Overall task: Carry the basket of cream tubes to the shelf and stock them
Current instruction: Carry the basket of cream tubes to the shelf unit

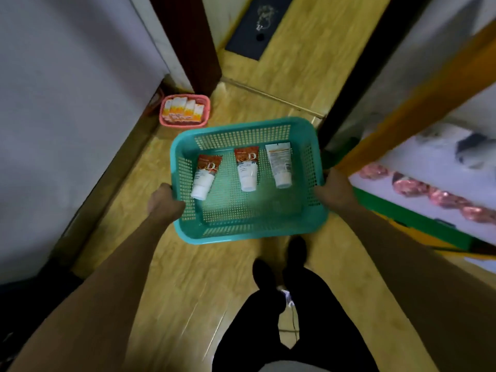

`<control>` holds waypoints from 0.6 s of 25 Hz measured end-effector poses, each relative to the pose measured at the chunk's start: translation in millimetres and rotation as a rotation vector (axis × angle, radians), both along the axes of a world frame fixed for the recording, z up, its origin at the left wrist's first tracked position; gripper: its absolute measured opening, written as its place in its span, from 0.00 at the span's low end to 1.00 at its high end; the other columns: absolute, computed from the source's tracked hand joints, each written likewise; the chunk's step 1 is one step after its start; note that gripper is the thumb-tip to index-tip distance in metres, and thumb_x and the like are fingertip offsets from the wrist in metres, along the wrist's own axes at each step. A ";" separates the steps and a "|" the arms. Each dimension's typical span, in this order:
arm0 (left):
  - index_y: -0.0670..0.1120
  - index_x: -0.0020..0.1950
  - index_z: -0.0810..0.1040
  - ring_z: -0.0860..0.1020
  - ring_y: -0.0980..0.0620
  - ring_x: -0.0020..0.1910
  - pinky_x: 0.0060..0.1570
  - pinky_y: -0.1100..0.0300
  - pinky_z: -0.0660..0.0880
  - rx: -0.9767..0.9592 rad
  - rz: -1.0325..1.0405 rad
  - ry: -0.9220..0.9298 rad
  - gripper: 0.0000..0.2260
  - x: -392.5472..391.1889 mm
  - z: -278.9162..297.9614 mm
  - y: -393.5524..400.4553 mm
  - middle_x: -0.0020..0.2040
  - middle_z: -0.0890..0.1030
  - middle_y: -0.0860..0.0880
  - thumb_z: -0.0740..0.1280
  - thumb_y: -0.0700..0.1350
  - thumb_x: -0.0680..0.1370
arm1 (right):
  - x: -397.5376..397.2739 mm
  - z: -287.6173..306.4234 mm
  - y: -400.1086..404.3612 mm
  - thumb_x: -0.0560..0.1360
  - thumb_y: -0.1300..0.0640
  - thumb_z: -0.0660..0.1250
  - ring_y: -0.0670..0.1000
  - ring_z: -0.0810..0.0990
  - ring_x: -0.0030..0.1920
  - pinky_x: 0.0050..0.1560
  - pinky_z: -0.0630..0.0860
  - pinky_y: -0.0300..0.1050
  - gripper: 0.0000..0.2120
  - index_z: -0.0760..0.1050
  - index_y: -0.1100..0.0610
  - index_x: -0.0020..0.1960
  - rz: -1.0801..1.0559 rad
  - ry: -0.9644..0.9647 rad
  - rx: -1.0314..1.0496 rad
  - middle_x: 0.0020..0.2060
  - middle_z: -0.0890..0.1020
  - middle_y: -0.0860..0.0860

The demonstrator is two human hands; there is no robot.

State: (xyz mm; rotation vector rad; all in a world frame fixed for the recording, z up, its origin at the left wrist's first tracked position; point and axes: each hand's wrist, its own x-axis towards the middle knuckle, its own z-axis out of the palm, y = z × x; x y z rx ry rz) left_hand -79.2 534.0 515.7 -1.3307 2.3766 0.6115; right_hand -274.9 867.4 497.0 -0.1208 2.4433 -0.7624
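Carry step, judged underway: left hand point(163, 201) and right hand point(334, 190) closed on side rims of basket point(241, 232), held above floor point(268, 76). Three tubes point(248, 170) lie flat inside. Next: turn right to shelf point(418, 208), set down. Pink basket point(185, 110) by wall; frame blurred.

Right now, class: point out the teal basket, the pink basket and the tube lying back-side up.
teal basket point(249, 237): head view, near rim.
pink basket point(206, 114): head view, right wall.
back-side-up tube point(279, 165): head view, printed middle of its body.
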 end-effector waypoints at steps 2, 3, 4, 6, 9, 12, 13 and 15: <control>0.37 0.57 0.73 0.78 0.35 0.56 0.44 0.53 0.70 0.010 -0.076 0.001 0.19 -10.3 -0.8 29.5 0.56 0.80 0.35 0.68 0.44 0.70 | 13.8 0.9 42.8 0.61 0.40 0.62 0.59 0.80 0.50 0.47 0.76 0.51 0.32 0.74 0.60 0.57 -0.051 0.016 0.026 0.50 0.81 0.57; 0.37 0.57 0.73 0.78 0.34 0.56 0.45 0.52 0.71 0.011 -0.115 -0.003 0.20 -15.2 -2.0 45.2 0.56 0.80 0.35 0.68 0.46 0.69 | 19.2 0.0 64.5 0.60 0.39 0.62 0.59 0.81 0.49 0.47 0.77 0.51 0.32 0.76 0.59 0.56 -0.084 0.017 0.026 0.49 0.82 0.56; 0.37 0.58 0.73 0.78 0.33 0.57 0.47 0.50 0.72 0.017 -0.142 -0.007 0.21 -18.6 -3.8 60.3 0.57 0.80 0.35 0.68 0.47 0.69 | 23.5 -3.0 84.6 0.59 0.39 0.61 0.59 0.82 0.47 0.46 0.79 0.52 0.31 0.77 0.58 0.54 -0.110 0.010 0.024 0.48 0.83 0.56; 0.37 0.59 0.73 0.78 0.32 0.58 0.50 0.49 0.73 0.025 -0.200 -0.009 0.22 -26.8 -8.0 94.6 0.58 0.80 0.34 0.68 0.47 0.69 | 31.9 -10.4 128.5 0.58 0.41 0.61 0.61 0.82 0.44 0.40 0.77 0.49 0.27 0.78 0.59 0.48 -0.158 0.000 0.060 0.42 0.82 0.57; 0.37 0.61 0.73 0.77 0.32 0.58 0.49 0.49 0.72 0.040 -0.301 -0.020 0.24 -37.8 -11.7 156.5 0.58 0.80 0.34 0.67 0.49 0.69 | 50.1 -19.9 198.8 0.60 0.44 0.62 0.62 0.81 0.43 0.38 0.71 0.47 0.24 0.76 0.61 0.47 -0.251 -0.010 0.118 0.40 0.80 0.58; 0.37 0.60 0.72 0.78 0.32 0.56 0.45 0.52 0.69 0.053 -0.405 -0.029 0.30 -40.3 -14.5 221.6 0.57 0.80 0.35 0.60 0.52 0.62 | 74.5 -24.2 270.8 0.58 0.42 0.61 0.62 0.81 0.44 0.40 0.75 0.50 0.26 0.76 0.61 0.48 -0.333 -0.023 0.103 0.41 0.81 0.57; 0.37 0.59 0.72 0.78 0.32 0.56 0.45 0.52 0.68 0.055 -0.426 -0.031 0.30 -41.6 -15.6 242.2 0.57 0.80 0.35 0.59 0.52 0.62 | 83.4 -25.2 294.0 0.58 0.42 0.61 0.61 0.81 0.45 0.41 0.75 0.50 0.28 0.75 0.61 0.49 -0.368 -0.031 0.102 0.42 0.81 0.56; 0.36 0.58 0.72 0.78 0.33 0.55 0.43 0.53 0.67 0.076 -0.502 -0.031 0.30 -49.0 -19.1 297.0 0.56 0.80 0.35 0.59 0.52 0.62 | 106.7 -24.7 354.2 0.59 0.44 0.62 0.60 0.80 0.47 0.41 0.74 0.49 0.27 0.74 0.60 0.52 -0.471 -0.054 0.094 0.45 0.81 0.56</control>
